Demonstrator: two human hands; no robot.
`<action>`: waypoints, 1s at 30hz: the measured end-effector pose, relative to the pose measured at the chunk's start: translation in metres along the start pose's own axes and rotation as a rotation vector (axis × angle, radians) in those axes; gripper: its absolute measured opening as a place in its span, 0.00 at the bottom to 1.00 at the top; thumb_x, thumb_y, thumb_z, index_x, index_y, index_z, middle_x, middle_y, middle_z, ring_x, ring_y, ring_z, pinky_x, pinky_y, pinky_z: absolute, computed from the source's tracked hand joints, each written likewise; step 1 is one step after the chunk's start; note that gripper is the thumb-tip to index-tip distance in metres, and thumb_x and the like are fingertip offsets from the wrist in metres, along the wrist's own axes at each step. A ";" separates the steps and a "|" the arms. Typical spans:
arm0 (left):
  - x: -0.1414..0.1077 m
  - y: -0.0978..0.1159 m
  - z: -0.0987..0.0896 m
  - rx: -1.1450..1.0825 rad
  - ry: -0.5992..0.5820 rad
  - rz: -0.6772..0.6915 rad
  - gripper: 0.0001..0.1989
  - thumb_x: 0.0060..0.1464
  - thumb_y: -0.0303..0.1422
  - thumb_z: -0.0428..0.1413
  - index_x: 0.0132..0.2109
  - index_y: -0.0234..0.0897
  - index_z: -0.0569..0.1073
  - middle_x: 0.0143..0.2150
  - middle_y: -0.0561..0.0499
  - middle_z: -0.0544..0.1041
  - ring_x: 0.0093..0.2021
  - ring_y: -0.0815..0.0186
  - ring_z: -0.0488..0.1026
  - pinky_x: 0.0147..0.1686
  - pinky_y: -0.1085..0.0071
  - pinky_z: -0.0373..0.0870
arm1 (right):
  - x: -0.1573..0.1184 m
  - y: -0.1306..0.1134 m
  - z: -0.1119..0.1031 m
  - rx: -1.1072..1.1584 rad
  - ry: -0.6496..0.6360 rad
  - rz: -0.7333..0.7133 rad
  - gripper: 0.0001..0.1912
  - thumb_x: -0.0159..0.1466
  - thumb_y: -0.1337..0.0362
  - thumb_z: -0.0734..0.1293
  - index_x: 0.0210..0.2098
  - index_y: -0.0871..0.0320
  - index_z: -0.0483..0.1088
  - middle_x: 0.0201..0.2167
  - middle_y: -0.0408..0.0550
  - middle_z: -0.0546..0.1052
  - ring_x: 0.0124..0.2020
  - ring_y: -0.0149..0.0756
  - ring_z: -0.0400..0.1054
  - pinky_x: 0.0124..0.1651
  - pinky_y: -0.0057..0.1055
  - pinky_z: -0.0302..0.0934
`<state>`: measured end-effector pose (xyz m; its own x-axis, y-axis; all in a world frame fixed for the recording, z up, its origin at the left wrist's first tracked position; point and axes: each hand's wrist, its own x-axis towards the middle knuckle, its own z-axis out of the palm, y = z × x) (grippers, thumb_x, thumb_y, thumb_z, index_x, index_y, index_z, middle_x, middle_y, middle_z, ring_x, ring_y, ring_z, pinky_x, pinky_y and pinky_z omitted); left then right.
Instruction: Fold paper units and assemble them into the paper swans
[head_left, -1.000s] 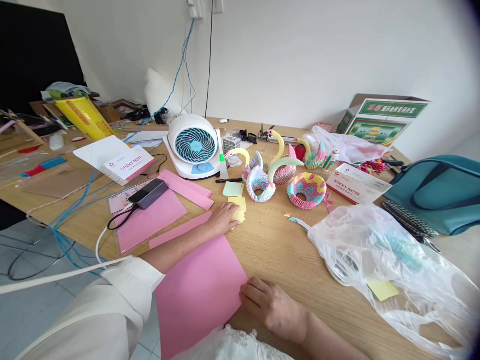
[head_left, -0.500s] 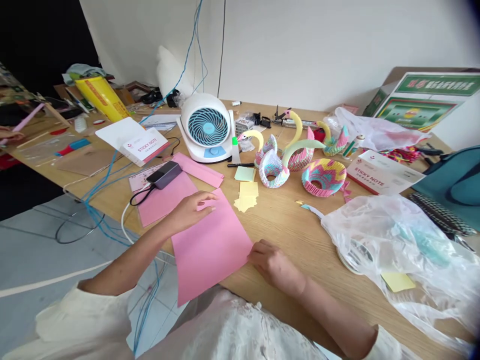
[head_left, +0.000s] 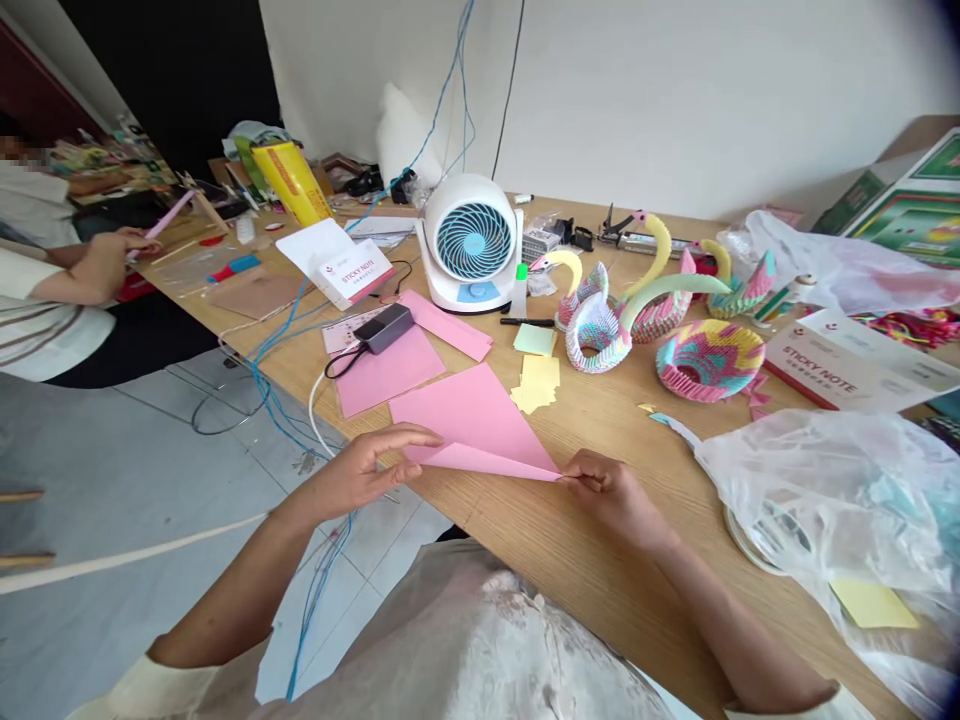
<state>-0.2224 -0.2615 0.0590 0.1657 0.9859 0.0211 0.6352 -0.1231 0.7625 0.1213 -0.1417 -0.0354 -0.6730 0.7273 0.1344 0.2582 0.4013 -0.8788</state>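
The right hand's grip (head_left: 611, 498) pinches a corner of the diagonally folded pink paper sheet (head_left: 472, 405), while the open left hand (head_left: 360, 470) steadies the fold above the worktop (head_left: 487, 515), seemingly keeping it aligned.

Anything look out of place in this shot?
Yes: a blue cable hangs off the edge of the wooden table and trails in loose loops across the floor. A yellow sticky note also lies against the clear plastic bag, away from the other notes.
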 end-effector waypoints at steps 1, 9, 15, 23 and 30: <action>0.001 -0.001 0.003 0.020 -0.002 0.028 0.20 0.61 0.44 0.55 0.54 0.37 0.75 0.55 0.42 0.77 0.55 0.57 0.74 0.55 0.65 0.70 | 0.000 0.002 -0.001 0.002 0.008 0.005 0.09 0.67 0.62 0.65 0.31 0.57 0.74 0.30 0.47 0.74 0.30 0.34 0.67 0.31 0.29 0.59; 0.013 -0.022 0.033 0.458 0.009 0.253 0.16 0.68 0.37 0.47 0.39 0.35 0.77 0.35 0.48 0.79 0.38 0.65 0.75 0.42 0.69 0.66 | -0.017 0.019 -0.032 -0.060 0.013 -0.073 0.10 0.69 0.62 0.62 0.36 0.56 0.74 0.33 0.47 0.75 0.34 0.36 0.70 0.36 0.31 0.64; 0.014 -0.005 0.080 0.540 -0.001 0.278 0.14 0.66 0.36 0.51 0.34 0.37 0.76 0.32 0.51 0.77 0.35 0.67 0.72 0.38 0.70 0.60 | -0.031 0.030 -0.054 -0.455 0.203 -0.161 0.16 0.67 0.66 0.64 0.54 0.53 0.70 0.51 0.54 0.73 0.52 0.47 0.69 0.54 0.45 0.66; 0.033 0.016 0.104 0.395 -0.016 0.066 0.15 0.56 0.36 0.62 0.25 0.35 0.68 0.26 0.55 0.71 0.29 0.69 0.66 0.29 0.72 0.53 | -0.058 0.005 -0.053 -0.735 0.241 -0.105 0.27 0.65 0.61 0.67 0.63 0.52 0.61 0.63 0.59 0.64 0.61 0.57 0.62 0.58 0.57 0.62; 0.050 0.014 0.107 0.097 -0.071 -0.106 0.24 0.49 0.42 0.65 0.22 0.36 0.58 0.23 0.59 0.60 0.25 0.72 0.55 0.26 0.73 0.47 | -0.064 -0.038 -0.035 -0.473 0.285 -0.061 0.25 0.67 0.61 0.66 0.62 0.48 0.61 0.62 0.55 0.65 0.61 0.49 0.63 0.59 0.48 0.64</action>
<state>-0.1247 -0.2263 0.0010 0.1443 0.9840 -0.1047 0.7214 -0.0322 0.6918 0.1788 -0.1841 0.0056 -0.4993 0.7902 0.3554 0.5520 0.6063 -0.5725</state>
